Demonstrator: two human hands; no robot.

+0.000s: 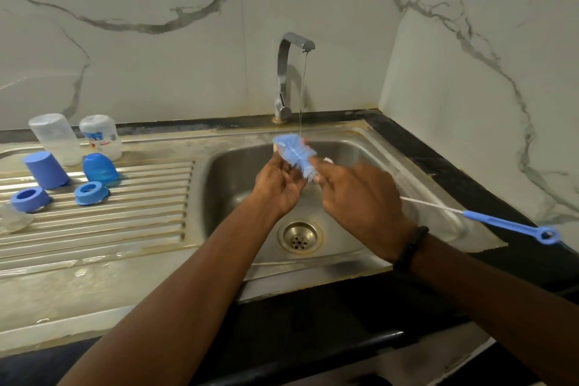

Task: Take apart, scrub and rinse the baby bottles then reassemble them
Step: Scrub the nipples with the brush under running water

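My right hand (360, 197) is closest to me over the sink (354, 247), its fingers curled round the wire stem of the bottle brush (296, 157), though the back of the hand hides exactly where they pinch it. The long stem runs out past my wrist and the blue handle (510, 226) hangs over the black counter (470, 185) to my right; if I swing it carelessly, I judge that end could knock the wall or lever the brush out of my grip. My left hand (279, 185) sits just beyond, palm up, fingers loosely curled and touching the blue bristles, so it steadies the brush rather than truly gripping it; wet bristles could slip, and the head would drop onto the drain (299, 237) below. The thin stream from the tap (288, 78) lands at the top of the bristles, so it may splash or rinse only one side unless I turn the brush. Out on the draining board (94, 219) to my left the bottle parts wait, apart from one another: two clear bottles (56, 138) upside down, two blue caps (47, 169), and two blue collar rings (91, 193). Standing inverted on ribbed, wet steel, they could tip or slide if nudged. At the left edge something clear, perhaps a teat (12, 219), is cut off and too blurred to name, and the print on the second bottle is unreadable.
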